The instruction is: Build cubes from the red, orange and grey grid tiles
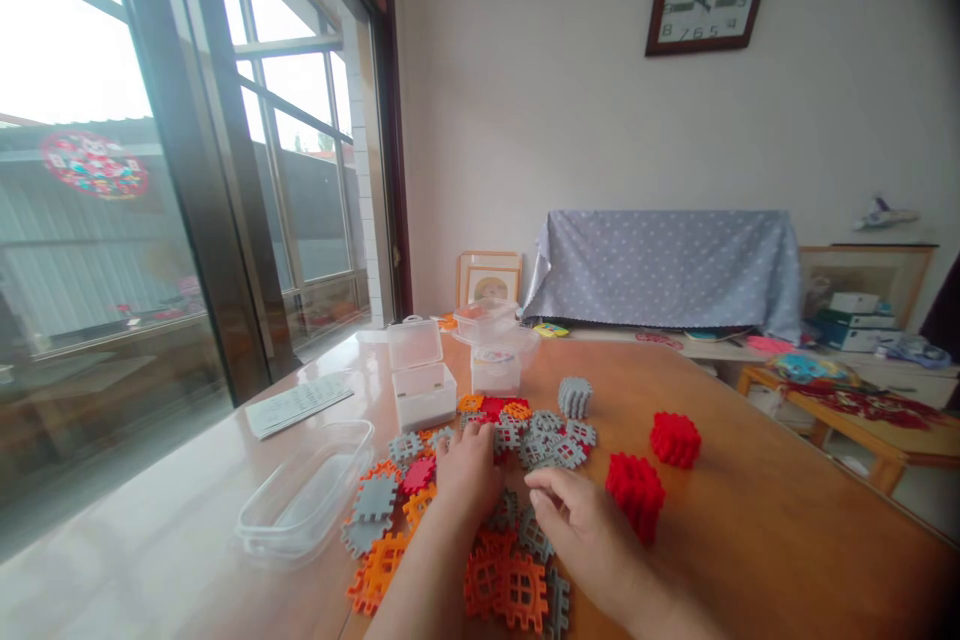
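Note:
My left hand [466, 472] reaches into a loose spread of notched plastic building tiles, its fingers stretched over the grey and red ones at the far side. What lies under its fingertips is partly hidden. My right hand [581, 530] hovers at the near right of the spread, fingers loosely bent, thumb a little apart, nothing visible between them. Close to it stand a red tile stack [635, 497] and another red stack [676, 439]. Farther back is a grey tile stack [575, 398]. Orange tiles [523, 590] lie between my forearms, with grey tiles [375, 498] to the left.
A clear plastic tub [306, 495] sits at the left, near a printed sheet [300, 405]. Behind the tiles stand an open white box [425, 397] and a second box [496, 370] under clear containers. The wooden table [780, 540] extends right, toward a low side table [885, 410].

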The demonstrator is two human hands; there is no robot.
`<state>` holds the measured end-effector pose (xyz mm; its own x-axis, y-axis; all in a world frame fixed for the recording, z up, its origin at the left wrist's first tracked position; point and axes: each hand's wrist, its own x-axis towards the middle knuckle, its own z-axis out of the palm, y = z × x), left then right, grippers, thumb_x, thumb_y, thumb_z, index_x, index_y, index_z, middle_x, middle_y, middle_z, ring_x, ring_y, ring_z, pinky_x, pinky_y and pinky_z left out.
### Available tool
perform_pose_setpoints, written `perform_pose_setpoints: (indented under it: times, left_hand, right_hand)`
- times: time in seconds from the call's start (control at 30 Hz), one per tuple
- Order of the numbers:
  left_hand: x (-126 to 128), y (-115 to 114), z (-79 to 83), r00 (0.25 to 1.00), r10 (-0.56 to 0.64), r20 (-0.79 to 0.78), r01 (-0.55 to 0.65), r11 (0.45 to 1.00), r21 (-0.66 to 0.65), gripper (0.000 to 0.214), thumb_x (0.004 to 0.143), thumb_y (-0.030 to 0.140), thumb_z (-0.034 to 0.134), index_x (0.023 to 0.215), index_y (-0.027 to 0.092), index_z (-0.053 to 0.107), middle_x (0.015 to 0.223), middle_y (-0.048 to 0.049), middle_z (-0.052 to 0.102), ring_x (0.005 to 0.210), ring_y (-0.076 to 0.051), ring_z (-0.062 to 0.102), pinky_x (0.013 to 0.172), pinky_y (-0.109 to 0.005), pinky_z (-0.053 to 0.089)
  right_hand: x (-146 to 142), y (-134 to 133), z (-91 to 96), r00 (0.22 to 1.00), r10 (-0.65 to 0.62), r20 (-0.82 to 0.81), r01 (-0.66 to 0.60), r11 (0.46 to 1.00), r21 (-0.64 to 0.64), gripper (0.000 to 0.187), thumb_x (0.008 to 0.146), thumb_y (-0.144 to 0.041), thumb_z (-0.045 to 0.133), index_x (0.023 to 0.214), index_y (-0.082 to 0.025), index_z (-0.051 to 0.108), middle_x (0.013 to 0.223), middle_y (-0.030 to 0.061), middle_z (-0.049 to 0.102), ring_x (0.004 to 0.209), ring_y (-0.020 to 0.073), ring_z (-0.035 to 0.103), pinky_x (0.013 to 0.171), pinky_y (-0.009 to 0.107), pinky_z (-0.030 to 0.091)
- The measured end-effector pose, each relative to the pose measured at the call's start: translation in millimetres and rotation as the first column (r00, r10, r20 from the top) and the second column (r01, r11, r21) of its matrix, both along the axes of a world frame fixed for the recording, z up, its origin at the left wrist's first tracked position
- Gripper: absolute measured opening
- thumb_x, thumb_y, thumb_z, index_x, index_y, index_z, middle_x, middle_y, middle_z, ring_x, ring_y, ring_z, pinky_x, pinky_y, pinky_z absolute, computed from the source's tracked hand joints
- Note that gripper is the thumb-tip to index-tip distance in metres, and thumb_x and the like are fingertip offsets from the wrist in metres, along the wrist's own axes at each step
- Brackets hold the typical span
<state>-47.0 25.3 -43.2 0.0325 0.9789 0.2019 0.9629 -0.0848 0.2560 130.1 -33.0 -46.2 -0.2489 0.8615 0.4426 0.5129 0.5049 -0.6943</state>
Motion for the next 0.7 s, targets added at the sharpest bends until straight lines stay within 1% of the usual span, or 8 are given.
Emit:
perform_pose_setpoints:
  times: [0.07, 0.17, 0.3, 0.4, 0.47, 0.53, 0.6, 0.7]
  left_hand:
    - [1.2, -0.8, 3.2, 1.0, 0.017, -0.017, -0.017, 1.0, 0.009, 0.037, 0.079, 0.023, 0.055, 0.116, 0.025, 0.06, 0.122, -0.0114, 0.062, 0.113, -0.032, 0.057, 0.098, -0.05, 0.037]
    - [2.4, 1.0, 5.3, 0.999, 0.031, 0.014, -0.031, 0.999, 0.009, 0.029, 0.078, 0.019, 0.055, 0.105, 0.024, 0.062, 0.115, -0.0112, 0.063, 0.105, -0.029, 0.06, 0.088, -0.041, 0.042]
    - [2.6, 5.6, 2.5, 0.97, -0.048, 0.238, 0.049, 0.999, 0.003, 0.017, 0.077, 0.023, 0.057, 0.092, 0.021, 0.066, 0.096, -0.0067, 0.068, 0.085, -0.021, 0.062, 0.072, -0.029, 0.041]
    - [1.1, 6.0, 1.1, 0.912, -0.142, 0.384, 0.157, 0.988, -0.007, 0.012, 0.077, 0.026, 0.057, 0.08, 0.019, 0.067, 0.075, -0.0018, 0.066, 0.072, -0.017, 0.058, 0.062, -0.025, 0.037]
    - [-1.6, 4.4, 2.8, 0.877, -0.161, 0.452, 0.182, 0.983, -0.003, 0.014, 0.077, 0.029, 0.058, 0.078, 0.018, 0.068, 0.069, -0.0011, 0.065, 0.067, -0.016, 0.055, 0.058, -0.025, 0.034]
    - [-6.3, 2.9, 6.5, 0.849, -0.138, 0.511, 0.146, 0.989, 0.025, 0.017, 0.079, 0.03, 0.057, 0.078, 0.018, 0.068, 0.069, -0.0018, 0.066, 0.066, -0.016, 0.056, 0.058, -0.025, 0.034]
    - [-12.5, 3.0, 10.8, 0.826, -0.072, 0.558, 0.041, 0.997, 0.067, 0.017, 0.08, 0.028, 0.055, 0.081, 0.018, 0.069, 0.072, -0.003, 0.068, 0.067, -0.017, 0.058, 0.059, -0.025, 0.035]
    - [-20.8, 6.5, 14.2, 0.806, 0.051, 0.59, -0.139, 0.985, 0.105, 0.018, 0.082, 0.025, 0.051, 0.087, 0.02, 0.067, 0.078, -0.0039, 0.07, 0.07, -0.018, 0.061, 0.061, -0.025, 0.038]
  right_hand:
    - [1.9, -4.2, -3.9, 0.998, 0.033, 0.046, -0.034, 0.999, 0.024, 0.022, 0.093, -0.028, 0.049, 0.099, -0.023, 0.07, 0.092, 0.0047, 0.072, 0.085, 0.0195, 0.066, 0.077, 0.03, 0.05]
    - [6.8, -10.0, -2.8, 0.996, 0.056, 0.075, -0.058, 0.998, 0.032, 0.021, 0.093, -0.026, 0.05, 0.099, -0.023, 0.07, 0.092, 0.0039, 0.071, 0.086, 0.0188, 0.065, 0.077, 0.029, 0.049]
    - [12.6, -9.8, -1.2, 0.998, 0.043, 0.054, -0.045, 0.998, 0.038, 0.021, 0.094, -0.026, 0.05, 0.101, -0.023, 0.069, 0.091, 0.0032, 0.07, 0.083, 0.0177, 0.065, 0.075, 0.029, 0.049]
    - [14.3, -7.4, -1.9, 0.998, 0.045, 0.043, -0.046, 0.998, 0.044, 0.02, 0.094, -0.026, 0.05, 0.101, -0.023, 0.069, 0.091, 0.0031, 0.07, 0.084, 0.0178, 0.064, 0.075, 0.028, 0.048]
    - [14.1, -7.0, -1.2, 0.998, 0.048, 0.043, -0.05, 0.998, 0.048, 0.021, 0.094, -0.027, 0.05, 0.1, -0.023, 0.07, 0.091, 0.0033, 0.07, 0.084, 0.0181, 0.065, 0.075, 0.029, 0.048]
    - [13.6, -7.8, 0.8, 0.997, 0.052, 0.05, -0.055, 0.997, 0.049, 0.023, 0.095, -0.027, 0.048, 0.099, -0.023, 0.07, 0.09, 0.0036, 0.071, 0.084, 0.0183, 0.065, 0.075, 0.029, 0.048]
    - [13.4, -9.4, 3.2, 0.996, 0.056, 0.076, -0.059, 0.997, 0.041, 0.024, 0.096, -0.028, 0.047, 0.097, -0.023, 0.071, 0.089, 0.0035, 0.071, 0.083, 0.0182, 0.065, 0.075, 0.029, 0.047]
    - [14.3, -12.1, 5.6, 0.984, 0.055, 0.172, -0.054, 0.998, -0.011, 0.024, 0.095, -0.029, 0.047, 0.099, -0.025, 0.071, 0.088, 0.0023, 0.073, 0.082, 0.0185, 0.067, 0.074, 0.028, 0.046]
